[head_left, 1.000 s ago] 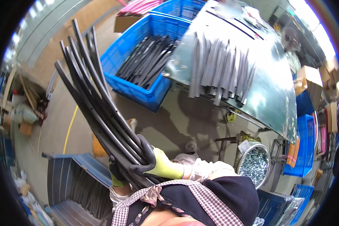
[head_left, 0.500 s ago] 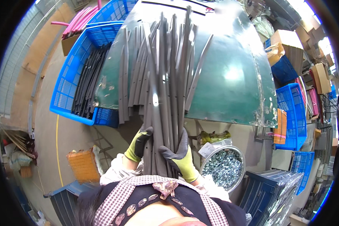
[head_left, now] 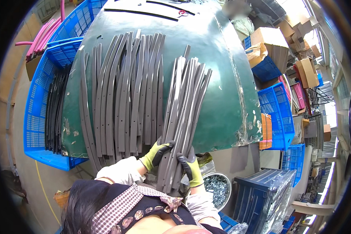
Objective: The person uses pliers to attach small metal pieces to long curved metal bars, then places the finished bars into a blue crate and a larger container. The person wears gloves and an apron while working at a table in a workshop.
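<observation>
A bundle of long dark grey metal strips [head_left: 185,113] with small holes leans from my body onto the green tabletop, its far ends lying on the right half. My left hand [head_left: 158,155], in a yellow-green glove with dark palm, is closed against the bundle's left side. On the opposite side my right hand [head_left: 190,167], gloved alike, presses round the strips with its fingers. More loose strips [head_left: 123,101] lie roughly side by side on the table [head_left: 230,117], left of the bundle, several jutting past the near edge.
A blue crate [head_left: 34,128] with black strips stands left of the table. Red-handled scissors [head_left: 182,13] and thin black strips [head_left: 140,14] lie at the far edge. Below the near edge sits a round metal bowl [head_left: 229,191] of small shiny parts. Blue crates [head_left: 279,117] and a carton [head_left: 271,46] stand right.
The bundle has shifted right with both hands, apart from the strips left on the table. Its far ends have come lower, and my view has swung right.
</observation>
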`<state>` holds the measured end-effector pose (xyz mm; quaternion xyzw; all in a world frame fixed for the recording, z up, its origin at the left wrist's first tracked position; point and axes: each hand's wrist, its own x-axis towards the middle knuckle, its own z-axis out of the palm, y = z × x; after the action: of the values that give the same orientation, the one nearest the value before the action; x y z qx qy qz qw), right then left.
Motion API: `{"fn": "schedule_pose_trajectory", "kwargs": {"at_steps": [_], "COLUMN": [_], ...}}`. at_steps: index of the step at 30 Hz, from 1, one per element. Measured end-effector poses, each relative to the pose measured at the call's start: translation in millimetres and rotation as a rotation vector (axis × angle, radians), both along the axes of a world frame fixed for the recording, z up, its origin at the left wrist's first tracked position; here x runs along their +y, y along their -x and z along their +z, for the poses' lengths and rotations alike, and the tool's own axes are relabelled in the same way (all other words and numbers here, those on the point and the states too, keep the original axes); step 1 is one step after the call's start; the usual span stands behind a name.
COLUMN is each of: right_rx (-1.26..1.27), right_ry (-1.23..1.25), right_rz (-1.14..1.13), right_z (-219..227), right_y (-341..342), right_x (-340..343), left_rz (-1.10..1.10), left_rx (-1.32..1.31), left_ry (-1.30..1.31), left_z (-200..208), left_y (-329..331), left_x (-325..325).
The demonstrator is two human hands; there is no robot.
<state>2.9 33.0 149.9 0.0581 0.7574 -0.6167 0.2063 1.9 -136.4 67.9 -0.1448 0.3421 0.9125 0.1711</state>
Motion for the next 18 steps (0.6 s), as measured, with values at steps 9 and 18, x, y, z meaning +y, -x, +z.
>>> {"fn": "schedule_pose_trajectory", "kwargs": {"at_steps": [9, 18], "right_rx": [0.092, 0.305], "right_ry": [-0.572, -1.25], "right_rz": [0.233, 0.331], "right_z": [-78, -124], "right_y": [135, 144], "right_x": [95, 85], "left_rz": [-0.162, -0.325], "left_rx": [-0.011, 0.296], "left_ry": [0.834, 1.698], "left_z": [-43, -31], "left_y": [72, 73], "left_x": [78, 79]}}
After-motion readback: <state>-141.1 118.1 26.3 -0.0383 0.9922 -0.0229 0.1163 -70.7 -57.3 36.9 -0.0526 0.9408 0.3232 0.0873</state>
